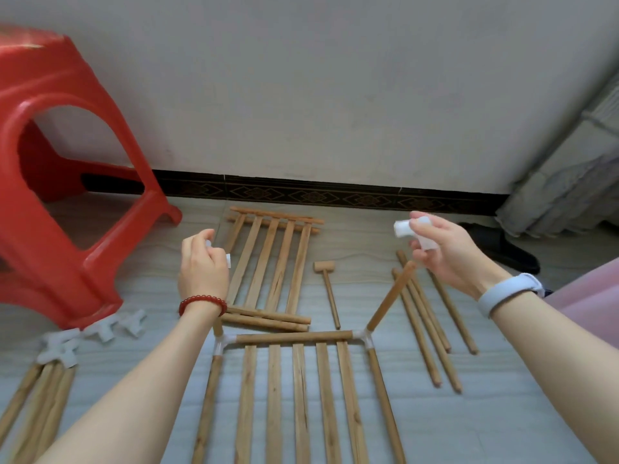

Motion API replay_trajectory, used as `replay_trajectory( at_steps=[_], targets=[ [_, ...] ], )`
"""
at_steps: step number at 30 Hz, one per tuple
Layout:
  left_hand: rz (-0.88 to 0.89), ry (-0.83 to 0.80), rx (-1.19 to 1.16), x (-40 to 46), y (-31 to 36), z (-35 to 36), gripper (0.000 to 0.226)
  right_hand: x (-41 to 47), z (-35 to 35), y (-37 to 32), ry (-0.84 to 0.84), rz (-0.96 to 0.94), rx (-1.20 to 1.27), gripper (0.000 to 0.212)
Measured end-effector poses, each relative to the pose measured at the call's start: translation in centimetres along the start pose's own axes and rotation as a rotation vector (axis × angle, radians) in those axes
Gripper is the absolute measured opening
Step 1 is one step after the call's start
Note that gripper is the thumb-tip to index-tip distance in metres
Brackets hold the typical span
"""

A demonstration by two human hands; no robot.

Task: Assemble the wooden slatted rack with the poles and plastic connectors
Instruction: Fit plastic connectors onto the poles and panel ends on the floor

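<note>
My left hand grips a white plastic connector, mostly hidden by the fingers. My right hand holds another white connector above the top of an upright pole. That pole rises from the right corner connector of the near slatted panel on the floor. The panel's left corner connector also carries a short upright pole, partly behind my left wrist. A second slatted panel lies farther away.
A red plastic stool stands at left. Several white connectors lie by its foot, with loose poles below them. More poles lie at right, a small wooden mallet in the middle, a dark slipper by the wall.
</note>
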State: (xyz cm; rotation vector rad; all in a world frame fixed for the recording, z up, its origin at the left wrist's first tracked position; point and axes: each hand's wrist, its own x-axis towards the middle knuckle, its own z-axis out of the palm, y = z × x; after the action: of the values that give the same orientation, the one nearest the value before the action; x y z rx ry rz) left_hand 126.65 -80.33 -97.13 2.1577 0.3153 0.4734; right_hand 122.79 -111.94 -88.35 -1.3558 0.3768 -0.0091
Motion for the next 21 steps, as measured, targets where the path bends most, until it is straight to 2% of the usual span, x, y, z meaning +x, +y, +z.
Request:
replay_trajectory(
  at_steps=[2,4,9,13,15,18,21],
  targets=[
    [-0.002,0.000,0.007,-0.1,0.0,0.0,0.037,0.1,-0.2,0.4,0.098,-0.089,-0.324,0.022],
    [-0.004,-0.005,0.012,-0.1,0.1,-0.1,0.037,0.2,-0.7,0.8,0.181,-0.146,-0.451,0.019],
    [0.003,-0.030,-0.007,-0.2,0.2,-0.2,0.037,0.1,-1.4,1.8,0.307,-0.134,-0.142,0.017],
    [0.054,-0.069,-0.032,-0.1,0.1,-0.6,0.039,-0.4,-1.4,3.4,0.364,-0.125,-0.026,0.015],
    [0.082,-0.113,-0.045,0.0,0.1,-0.9,0.039,-0.6,-1.5,3.8,0.368,-0.171,-0.129,0.013],
    [0.102,-0.178,-0.039,0.4,0.0,-1.2,0.039,-0.8,-1.4,4.0,0.397,-0.264,-0.457,0.009],
    [0.090,-0.211,-0.040,0.7,0.0,-1.5,0.042,-1.1,-0.9,4.4,0.473,-0.306,-0.506,0.015]
  ],
)
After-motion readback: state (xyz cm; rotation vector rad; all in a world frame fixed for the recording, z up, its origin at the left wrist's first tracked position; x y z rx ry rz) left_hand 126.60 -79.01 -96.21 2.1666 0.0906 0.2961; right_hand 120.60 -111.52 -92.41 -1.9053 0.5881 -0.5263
